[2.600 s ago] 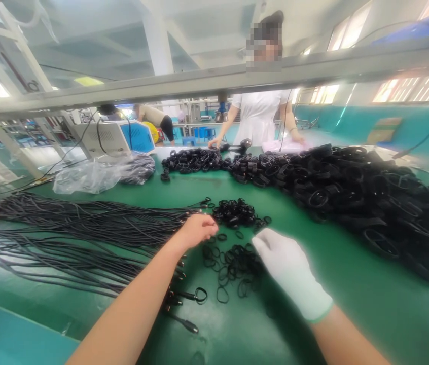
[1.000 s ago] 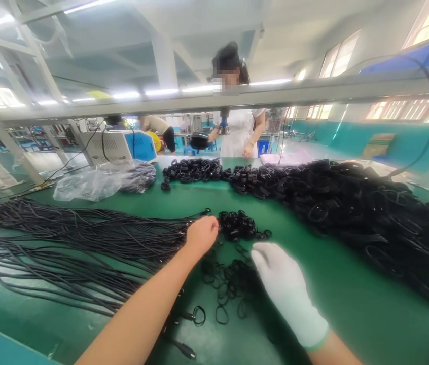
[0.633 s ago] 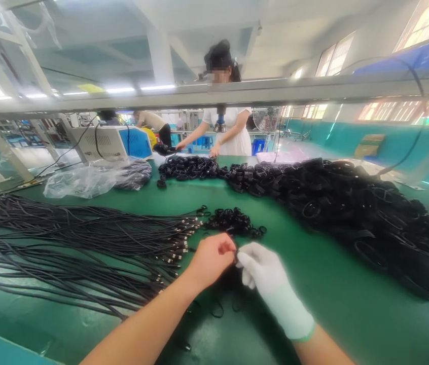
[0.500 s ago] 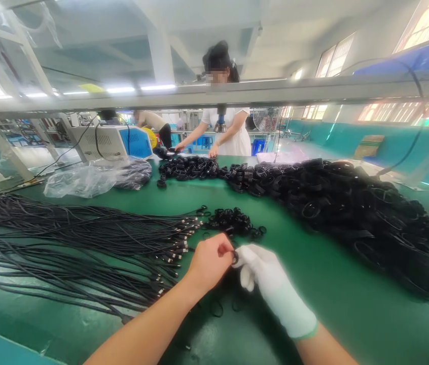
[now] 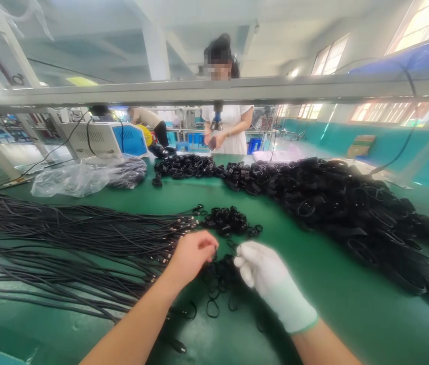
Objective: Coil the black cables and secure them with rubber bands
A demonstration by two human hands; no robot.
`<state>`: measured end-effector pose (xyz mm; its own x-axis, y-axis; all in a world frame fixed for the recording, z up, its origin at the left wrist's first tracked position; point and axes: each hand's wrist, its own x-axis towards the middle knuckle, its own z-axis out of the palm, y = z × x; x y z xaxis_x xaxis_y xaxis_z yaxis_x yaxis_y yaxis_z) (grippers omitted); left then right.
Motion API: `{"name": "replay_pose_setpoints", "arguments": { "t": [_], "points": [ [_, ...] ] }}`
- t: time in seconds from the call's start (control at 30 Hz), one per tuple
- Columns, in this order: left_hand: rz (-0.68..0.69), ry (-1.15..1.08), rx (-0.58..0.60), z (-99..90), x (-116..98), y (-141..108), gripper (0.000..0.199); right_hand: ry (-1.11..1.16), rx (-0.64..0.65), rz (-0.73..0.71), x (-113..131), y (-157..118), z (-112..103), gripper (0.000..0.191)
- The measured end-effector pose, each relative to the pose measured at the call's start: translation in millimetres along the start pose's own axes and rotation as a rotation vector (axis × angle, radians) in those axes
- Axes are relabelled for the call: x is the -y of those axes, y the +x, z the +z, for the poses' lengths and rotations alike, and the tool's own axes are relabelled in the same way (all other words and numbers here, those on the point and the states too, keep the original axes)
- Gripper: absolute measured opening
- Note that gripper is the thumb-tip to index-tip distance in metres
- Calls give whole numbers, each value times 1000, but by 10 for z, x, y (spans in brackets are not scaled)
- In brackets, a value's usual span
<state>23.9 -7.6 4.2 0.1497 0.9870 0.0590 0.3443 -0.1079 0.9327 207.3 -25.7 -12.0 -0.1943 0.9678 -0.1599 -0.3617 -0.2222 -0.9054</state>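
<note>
Both the bare left hand [image 5: 191, 256] and gloved right hand [image 5: 267, 274] have fingers curled toward the thumb; whether either clamps anything, I cannot tell. Loose black bands [image 5: 222, 271] lie beneath, toward the green table's [image 5: 336, 309] near edge; cables [image 5: 66, 220] crowd its left edge. Pinching bands singly should limit tangling.

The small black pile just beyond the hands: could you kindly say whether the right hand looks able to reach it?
Probably yes: the right hand is close to the small black pile, with only low loose rings between, and the left hand sits aside.
</note>
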Motion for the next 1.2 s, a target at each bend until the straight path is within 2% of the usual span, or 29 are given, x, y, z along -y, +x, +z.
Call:
{"name": "replay_pose_setpoints", "arguments": {
  "t": [0.07,0.17,0.23,0.33,0.4,0.53,0.63,0.7,0.8,0.9,0.97,1.1,1.2],
  "points": [
    [46,118,46,50,-21,-46,12,5,13,1,-1,0,-8,26],
    [143,304,-20,141,-118,-111,19,3,45,3,-5,-10,-6,25],
    [146,290,-41,197,-190,-136,22,-1,86,12,-5,-23,10,26],
    [119,230,22,259,-258,-157,15,-5,151,29,4,-45,43,29],
    [119,293,13,275,-287,-178,15,-66,170,10,11,-59,63,30],
    [167,458,-3,252,-355,-243,20,-209,108,-11,11,-79,94,30],
    [179,511,1,233,-376,-266,21,-208,17,6,8,-94,118,33],
    [180,541,-30,237,-354,-255,17,-189,26,27,11,-108,127,33],
    [295,594,-99,261,-289,-215,10,-104,93,66,22,-127,122,30],
    [471,658,-127,276,-229,-182,15,-48,81,70,37,-132,125,29],
    [517,678,-109,272,-202,-174,16,-130,27,64,54,-138,151,26],
    [519,728,-66,244,-165,-173,15,-461,-80,6,109,-181,234,7],
    [548,770,-71,229,-161,-181,18,-484,-15,-21,126,-205,242,10]
  ]
}}
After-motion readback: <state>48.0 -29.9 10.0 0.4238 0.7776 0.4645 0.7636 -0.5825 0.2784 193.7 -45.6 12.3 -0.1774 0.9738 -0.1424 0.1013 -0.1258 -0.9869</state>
